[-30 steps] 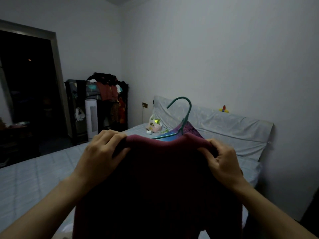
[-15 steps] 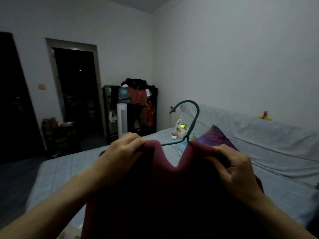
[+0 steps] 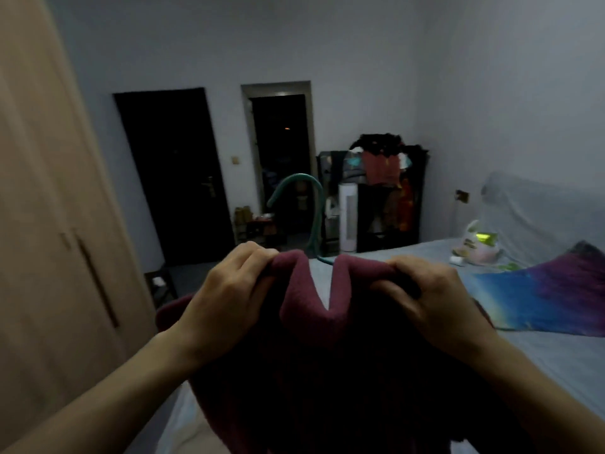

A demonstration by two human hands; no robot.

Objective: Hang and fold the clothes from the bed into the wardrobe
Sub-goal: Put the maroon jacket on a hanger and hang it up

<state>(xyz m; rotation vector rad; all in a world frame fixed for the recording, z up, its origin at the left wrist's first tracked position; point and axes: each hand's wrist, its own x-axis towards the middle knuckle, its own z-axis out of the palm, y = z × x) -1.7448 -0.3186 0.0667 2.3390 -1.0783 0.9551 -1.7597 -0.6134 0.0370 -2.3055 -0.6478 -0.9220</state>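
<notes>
My view is swinging left compared with half a second ago: the wardrobe door (image 3: 49, 224) is now filling the left edge, and the bed (image 3: 556, 365) is sliding off to the right. I am still holding the maroon knit garment (image 3: 314, 355) up in front of me, just right of the wardrobe door and over the near end of the bed. My left hand (image 3: 226, 299) is gripping one shoulder of the garment, its fingers (image 3: 252, 257) curled over the top edge and pinching the fabric. My right hand (image 3: 435, 303) is doing the same on the other shoulder, fingers (image 3: 402, 273) bunching the knit tightly. Between my hands the neckline is dipping in a V, and the green hanger (image 3: 311, 208) hook is rising out of it, upright and curving left. The rest of the hanger is hidden inside the garment. To the right of the garment, a blue and purple cloth (image 3: 550, 296) is lying flat on the bed. Beyond it, a plastic bag (image 3: 474, 247) is sitting near the covered headboard (image 3: 540, 217). Behind the hanger hook, a white tower fan (image 3: 347, 217) is standing beside a dark rack piled with clothes (image 3: 386, 188).
</notes>
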